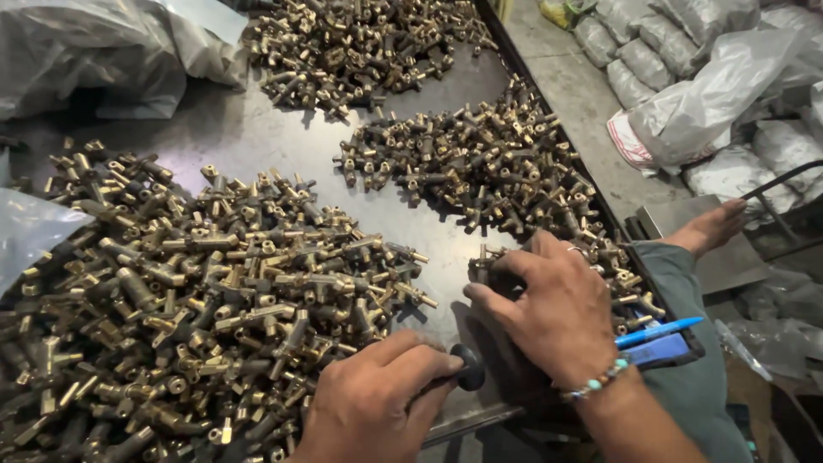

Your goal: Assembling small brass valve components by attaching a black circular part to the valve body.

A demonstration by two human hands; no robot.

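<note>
left hand (377,399): near the front edge of the tabletop (257,137), fingers curled shut round a lever ending in a black knob (468,367); the knob pokes out past the fingertips.
right hand (549,309): lies palm down over a dark tool (501,283) by the right edge, fingers bent and pressing on it or on a fitting there; whether they pinch anything I cannot tell, the palm hides it.
fittings: brass valve-like parts, in a big heap (197,291) on the left, a middle heap (471,163) just beyond the right hand, a far heap (360,43) at the top.
risk, pinch: the right fingertips sit on the tool that the lever seems to drive; a pull while they rest there could likely nip them.
risk, spill: the middle heap runs up against the raised right rim (557,129); a sweep of the right forearm might push parts over toward the floor (583,94) and the grey bags (703,103).
risk, snag: the big heap's edge lies close to the left knuckles; a stray part could roll under the lever.
risk, pen: a blue pen (658,330) lies just beside the right wrist and could be knocked off.
open room: a bare strip of tabletop runs between the big heap and the middle heap, widening toward the far left.
edges: front edge under both wrists; right rim close to the right hand.
</note>
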